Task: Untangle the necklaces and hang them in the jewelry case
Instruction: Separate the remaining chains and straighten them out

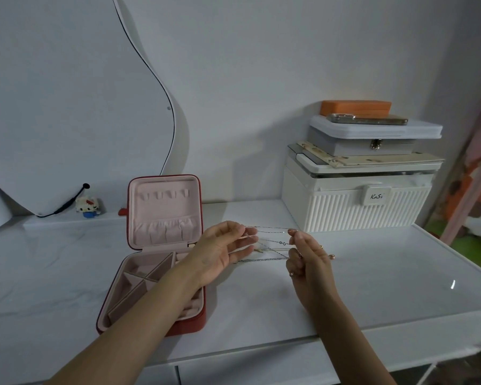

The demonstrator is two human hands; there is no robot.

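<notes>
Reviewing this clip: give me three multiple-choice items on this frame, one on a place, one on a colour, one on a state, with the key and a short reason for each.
1. Where is the open jewelry case relative to the hands?
A. To the person's left
B. On the white ribbed box
C. Behind the mirror

2. What colour is the case's lining?
A. Black
B. Pale pink
C. Green

3. What state are the thin chain necklaces in?
A. Hanging on the lid hooks
B. Stretched between both hands
C. Lying in a tray compartment

Key: 1 A, the red square jewelry case sits on the white tabletop left of both hands. 2 B, the lid and tray are pale pink inside. 3 B, the thin chain necklaces run crossing from the left hand to the right hand, above the table; the hooks are bare.
</notes>
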